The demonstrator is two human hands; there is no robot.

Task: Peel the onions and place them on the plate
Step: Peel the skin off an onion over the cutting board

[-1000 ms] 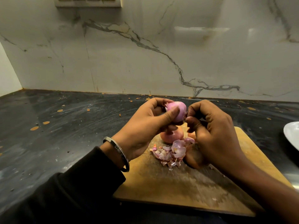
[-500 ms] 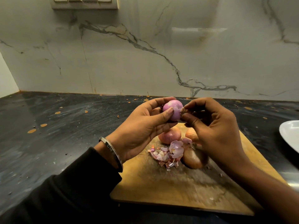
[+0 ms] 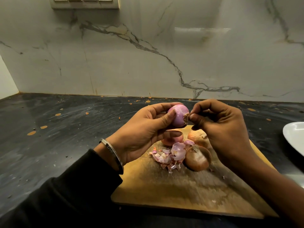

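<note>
My left hand (image 3: 144, 130) holds a peeled pink onion (image 3: 179, 115) above the wooden cutting board (image 3: 181, 191). Thumb and forefinger of my right hand (image 3: 220, 127) pinch the brown root end (image 3: 186, 117) of that onion. On the board below lie a brown unpeeled onion (image 3: 198, 158), a second unpeeled onion (image 3: 197, 137) partly behind my right hand, and a pinkish onion (image 3: 171, 140) partly under my left fingers. A heap of pink peels (image 3: 169, 156) lies beside them. The white plate (image 3: 296, 137) shows at the right edge.
The board rests on a dark stone counter (image 3: 65, 129) speckled with orange bits. A marble wall (image 3: 148, 55) closes the back, with a switch panel (image 3: 85, 2) at the top left.
Both hands have turned the pink onion so that its root end faces right. My right fingers have shifted onto that root end. The brown onion on the board has come into view.
</note>
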